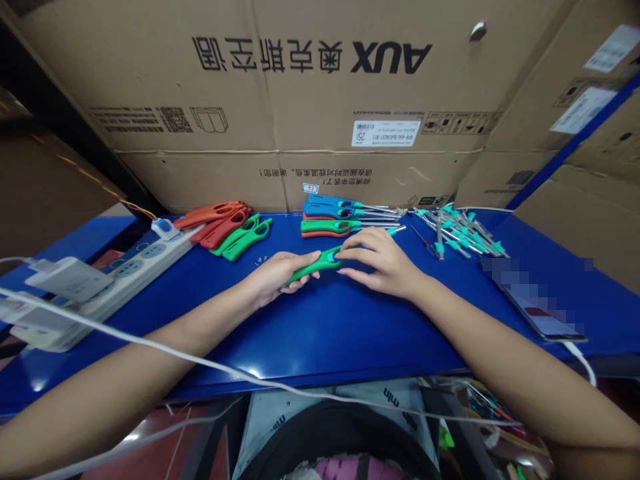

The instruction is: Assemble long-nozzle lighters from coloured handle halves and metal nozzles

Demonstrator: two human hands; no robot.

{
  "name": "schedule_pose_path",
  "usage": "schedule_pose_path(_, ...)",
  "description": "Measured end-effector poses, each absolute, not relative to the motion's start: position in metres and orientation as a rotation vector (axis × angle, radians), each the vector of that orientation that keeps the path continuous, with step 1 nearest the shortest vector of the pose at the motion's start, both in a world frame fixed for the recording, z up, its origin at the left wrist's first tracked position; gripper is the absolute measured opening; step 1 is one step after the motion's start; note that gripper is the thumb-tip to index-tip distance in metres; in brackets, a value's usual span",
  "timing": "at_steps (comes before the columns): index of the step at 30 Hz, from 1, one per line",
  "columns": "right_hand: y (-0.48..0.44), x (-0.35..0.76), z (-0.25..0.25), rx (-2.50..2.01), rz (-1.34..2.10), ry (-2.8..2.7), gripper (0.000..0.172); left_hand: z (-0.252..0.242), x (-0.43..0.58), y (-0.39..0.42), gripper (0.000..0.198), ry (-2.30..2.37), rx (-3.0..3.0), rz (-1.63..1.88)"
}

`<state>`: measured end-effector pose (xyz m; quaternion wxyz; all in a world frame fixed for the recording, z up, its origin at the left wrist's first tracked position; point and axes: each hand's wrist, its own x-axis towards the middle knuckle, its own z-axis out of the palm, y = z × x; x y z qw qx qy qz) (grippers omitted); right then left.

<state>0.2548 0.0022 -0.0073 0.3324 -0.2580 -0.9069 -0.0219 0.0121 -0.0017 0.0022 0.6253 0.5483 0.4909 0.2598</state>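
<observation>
My left hand (286, 272) is wrapped round the handle of a green gas lighter (315, 264), held above the blue table. At the lighter's front end, beside its teal trigger, the bent fingers of my right hand (383, 263) close on it. A teal piece with a short metal end (399, 229) shows just past my right hand; whether it joins the held lighter is hidden. Behind my hands lies a stack of blue, red and green lighters (327, 225) with metal tubes. Orange, red and green handle shells (220, 227) rest at the back left.
Several metal tubes with teal parts (457, 230) lie at the back right, beside a thin screwdriver (426, 241). Tiny metal pieces (262, 259) sit left of centre. A power strip (125, 280), a phone (537, 307) and a white cable (225, 368) flank my arms; a cardboard box (300, 100) stands behind.
</observation>
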Motion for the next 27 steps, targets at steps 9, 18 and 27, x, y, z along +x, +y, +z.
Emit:
schedule_pose_path(9,-0.002,0.249,-0.009,-0.672,-0.138,-2.417,0.018,0.002,0.012,-0.003,0.046,1.146,1.326,0.542)
schedule_pose_path(18,0.003,0.249,-0.012,-0.817,0.011,-2.446,0.019,0.011,0.002,0.001,0.055,1.409,1.936,0.637)
schedule_pose_path(27,0.018,0.269,-0.015,-1.435,-0.249,-2.285,0.052,0.017,-0.011,0.013,0.053,1.538,1.969,0.605)
